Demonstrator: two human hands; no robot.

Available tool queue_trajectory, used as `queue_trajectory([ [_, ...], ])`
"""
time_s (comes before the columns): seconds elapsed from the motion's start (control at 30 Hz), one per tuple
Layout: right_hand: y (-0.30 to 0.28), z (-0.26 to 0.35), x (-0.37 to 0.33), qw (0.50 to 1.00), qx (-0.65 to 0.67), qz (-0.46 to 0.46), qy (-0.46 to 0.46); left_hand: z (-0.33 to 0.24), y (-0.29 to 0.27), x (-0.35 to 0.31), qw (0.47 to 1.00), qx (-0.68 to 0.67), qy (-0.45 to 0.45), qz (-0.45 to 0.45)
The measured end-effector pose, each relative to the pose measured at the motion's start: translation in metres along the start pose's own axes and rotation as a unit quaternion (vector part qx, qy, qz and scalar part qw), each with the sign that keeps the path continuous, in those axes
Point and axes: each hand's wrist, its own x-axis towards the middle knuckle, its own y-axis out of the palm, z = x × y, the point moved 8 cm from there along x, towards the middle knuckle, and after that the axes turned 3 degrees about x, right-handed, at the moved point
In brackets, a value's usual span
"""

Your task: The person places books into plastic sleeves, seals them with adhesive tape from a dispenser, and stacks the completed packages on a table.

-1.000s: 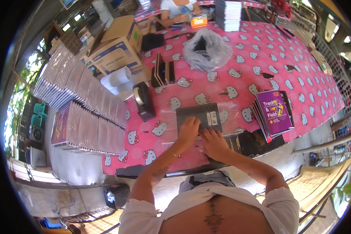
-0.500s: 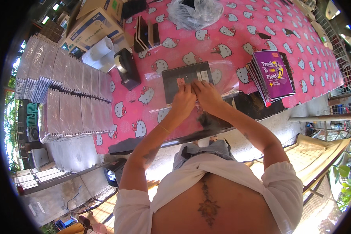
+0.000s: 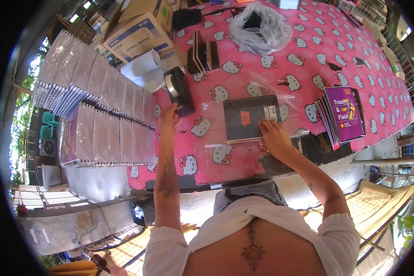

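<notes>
A black spiral notebook (image 3: 237,131) lies on a clear plastic sheet (image 3: 215,131) in the middle of the table. It bears an orange mark and a white label. My right hand (image 3: 276,137) rests on the notebook's near right corner, fingers stretched out flat. Off to the left, my left hand (image 3: 169,117) is beside the near end of a black tape dispenser (image 3: 181,97), thumb and fingers apart with nothing held. Whether a fingertip touches the dispenser or its tape is unclear.
Stacks of plastic-wrapped spiral notebooks (image 3: 106,133) line the left edge. Behind them are a white roll (image 3: 141,65) and a cardboard box (image 3: 140,34). A black upright holder (image 3: 202,57) and a clear plastic bag (image 3: 262,32) stand farther back. Purple notebooks (image 3: 345,115) are piled at right.
My left hand has left the notebook and moved left to the tape dispenser. My right hand stays on the notebook's near edge, now farther right along it. The view has shifted left.
</notes>
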Motion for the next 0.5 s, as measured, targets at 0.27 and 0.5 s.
queue_trajectory([
  [0.27,-0.004,0.005,-0.001,1.000,-0.010,-0.021,-0.018,-0.005,0.003,0.003,0.999,-0.032,-0.013,-0.010],
  [0.5,0.003,-0.002,-0.002,0.999,-0.037,-0.020,-0.028,0.030,-0.001,-0.017,0.987,-0.138,0.075,-0.033],
])
